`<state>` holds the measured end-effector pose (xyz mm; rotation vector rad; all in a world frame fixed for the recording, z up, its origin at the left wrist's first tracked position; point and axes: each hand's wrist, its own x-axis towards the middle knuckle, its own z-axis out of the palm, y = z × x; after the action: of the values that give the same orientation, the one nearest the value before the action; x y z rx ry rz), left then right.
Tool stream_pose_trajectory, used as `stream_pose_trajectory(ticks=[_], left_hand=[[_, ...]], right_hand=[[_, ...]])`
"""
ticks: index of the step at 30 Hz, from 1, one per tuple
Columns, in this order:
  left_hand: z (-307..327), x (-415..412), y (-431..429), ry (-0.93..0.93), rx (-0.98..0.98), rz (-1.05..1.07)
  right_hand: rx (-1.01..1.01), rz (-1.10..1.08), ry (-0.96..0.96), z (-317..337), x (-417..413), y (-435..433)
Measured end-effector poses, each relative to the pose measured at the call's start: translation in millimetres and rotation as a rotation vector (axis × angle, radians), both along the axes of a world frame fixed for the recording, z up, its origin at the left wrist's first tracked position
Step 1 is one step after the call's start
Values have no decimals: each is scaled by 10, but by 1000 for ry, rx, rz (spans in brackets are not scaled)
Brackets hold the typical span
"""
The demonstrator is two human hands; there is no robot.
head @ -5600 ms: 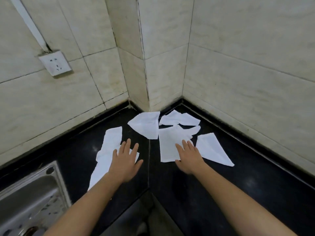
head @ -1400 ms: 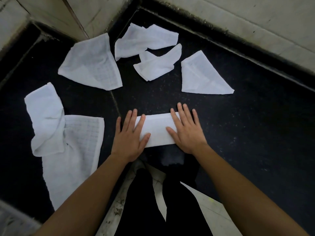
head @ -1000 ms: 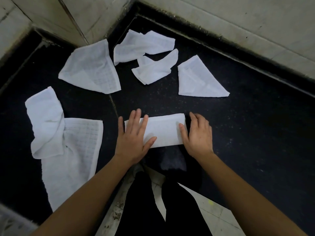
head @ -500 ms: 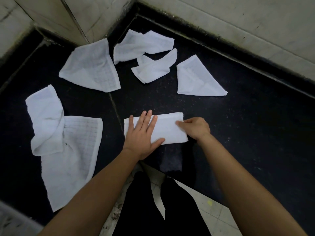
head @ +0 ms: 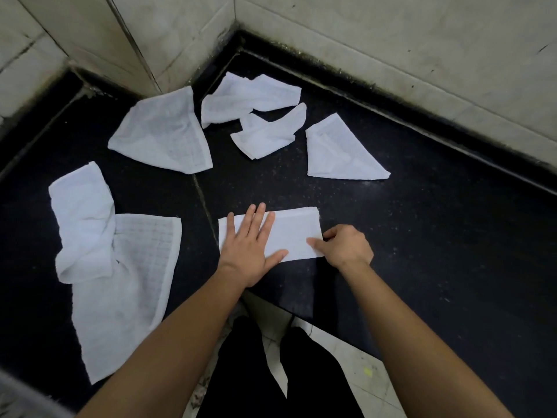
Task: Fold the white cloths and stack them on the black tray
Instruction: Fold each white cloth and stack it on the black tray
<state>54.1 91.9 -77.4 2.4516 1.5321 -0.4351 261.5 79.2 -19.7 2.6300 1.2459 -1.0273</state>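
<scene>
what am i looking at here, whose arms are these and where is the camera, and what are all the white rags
No machine here: a person wears a camera on the head, looking down at their own two arms. The left hand lies flat on a folded cloth, a narrow white strip on the black counter. The right hand pinches the strip's right end. More white cloths lie around: a triangular cloth, crumpled cloths near the wall, and a large rumpled cloth on the left.
</scene>
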Motion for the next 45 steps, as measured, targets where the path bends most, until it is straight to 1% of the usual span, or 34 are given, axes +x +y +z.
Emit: stream_pose_trajectory(ticks=[3,5,9,11,12,14,16,17,18,20,22,24,25,26,28,31,34,39,42,44,45], left_hand=[[-21,-6,4,0,9,0],[-48,-16,4,-4,3,5],[-23,-35,15,-18,5,-28],[8,-86,13,-88,47,-24],[30,-125,-18,-148,72,3],[86,-204,-103,-308,110,156],[156,-266,-164,-452,142,429],[178,-290,-170,-514,133,602],[181,-337,-153,-596,90,794],[222,-374,-75,-800,-109,1163],[302,-416,1,-996,-277,1397],[413,-435,60,-1109,-371,1550],[458,-450,90,-1133,-413,1591],[478,-470,112,-1134,-444,1609],[476,-543,130,-1142,-485,1606],[466,-652,117,-1229,-560,1592],[474,-706,107,-1299,-620,1582],[458,-755,117,-1325,-667,1577],[445,-778,121,-1333,-683,1577],[446,-762,126,-1320,-687,1569],[452,-745,121,-1290,-669,1551]], right_hand=[[24,12,-9,-32,-81,-59],[14,-6,35,-30,-120,-35],[46,-149,188,-27,-76,13],[96,-281,315,-35,-23,13],[115,-364,411,-33,-10,-1],[118,-523,603,-25,6,-26],[112,-625,722,29,-2,-24],[118,-655,746,45,-5,-14],[133,-675,763,84,-33,-3],[206,-681,770,101,-97,18],[332,-570,708,83,-218,36],[424,-331,541,76,-370,58],[439,-201,468,93,-468,70],[441,-88,421,115,-572,76],[422,82,388,139,-795,87],[405,255,376,73,-1126,95],[370,323,394,-59,-1364,101],[311,410,402,-212,-1534,59],[252,384,481,-201,-1434,25],[325,303,535,-175,-1264,8],[379,295,525,-159,-1152,-6]])
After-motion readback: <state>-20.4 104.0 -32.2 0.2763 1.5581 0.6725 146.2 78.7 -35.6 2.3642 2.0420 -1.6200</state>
